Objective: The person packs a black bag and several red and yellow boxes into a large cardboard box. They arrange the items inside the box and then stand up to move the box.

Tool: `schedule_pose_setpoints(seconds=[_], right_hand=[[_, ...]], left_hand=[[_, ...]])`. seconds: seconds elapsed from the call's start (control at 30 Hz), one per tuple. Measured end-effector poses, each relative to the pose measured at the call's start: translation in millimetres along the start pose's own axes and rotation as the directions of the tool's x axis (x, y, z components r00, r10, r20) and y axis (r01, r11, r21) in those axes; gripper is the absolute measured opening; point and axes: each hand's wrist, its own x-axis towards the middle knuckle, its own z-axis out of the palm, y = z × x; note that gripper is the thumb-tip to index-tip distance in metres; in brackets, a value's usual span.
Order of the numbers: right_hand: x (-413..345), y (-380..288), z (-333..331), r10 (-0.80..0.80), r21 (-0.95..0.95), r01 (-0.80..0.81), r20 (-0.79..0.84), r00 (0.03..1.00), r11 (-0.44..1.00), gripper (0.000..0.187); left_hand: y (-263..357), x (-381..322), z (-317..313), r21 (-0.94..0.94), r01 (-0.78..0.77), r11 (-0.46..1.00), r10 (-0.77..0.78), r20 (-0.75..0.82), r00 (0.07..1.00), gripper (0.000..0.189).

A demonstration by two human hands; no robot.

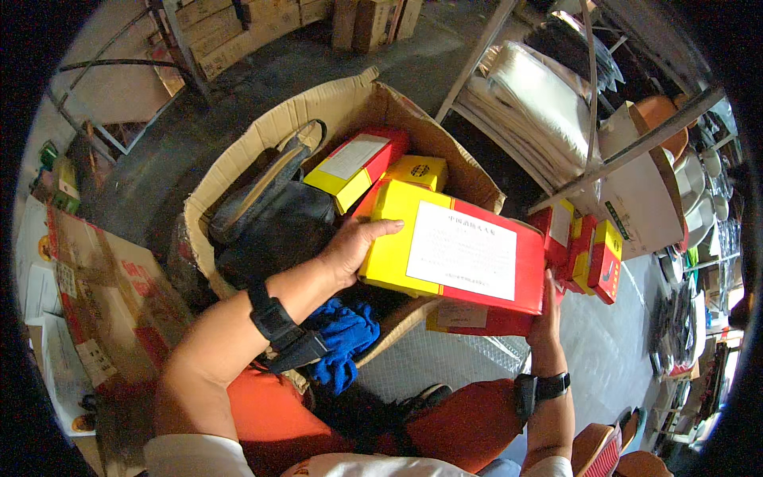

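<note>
A red and yellow cardboard box [381, 268] with a white printed label is between my two hands, tilted over the near right side of a large open carton [340, 98]. My left hand [357, 247] grips its yellow left end, thumb on top. My right hand [547, 316] is against its red right end, fingers partly hidden. Inside the carton lie a similar red and yellow box [340, 191], a yellow box end [426, 170] and a black bag [286, 220]. A blue cloth [343, 334] hangs by the near edge. Another red box [506, 322] shows beneath the held one.
Several red and yellow boxes [605, 262] stand to the right. A metal rack [644, 143] holds stacked white sheets [536, 101]. A taped carton [113, 286] lies at the left. Cartons [220, 36] are piled at the back. Slippers [596, 447] are at the lower right.
</note>
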Motion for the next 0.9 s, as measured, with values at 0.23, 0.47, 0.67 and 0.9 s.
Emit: schedule_pose_setpoints(seconds=[0.23,0.47,0.67,0.9], right_hand=[[10,15,-44,0.000,-0.296,-0.030,-0.103,0.995,0.955,0.024],[11,19,-34,-0.018,-0.412,-0.022,-0.093,0.996,0.911,0.023],[4,31,-14,-0.075,-0.397,0.006,-0.159,0.984,0.918,0.022],[9,45,12,-0.016,-0.199,-0.003,-0.092,0.996,0.980,0.023]], left_hand=[[20,26,-44,-0.079,-0.166,0.983,0.135,-0.307,0.942,0.049],[30,87,-105,-0.118,-0.408,0.905,0.220,-0.692,0.688,0.054],[3,122,-116,0.130,-0.435,0.891,0.348,-0.811,0.470,0.052],[-7,127,-145,0.061,-0.427,0.902,0.311,-0.777,0.547,0.048]])
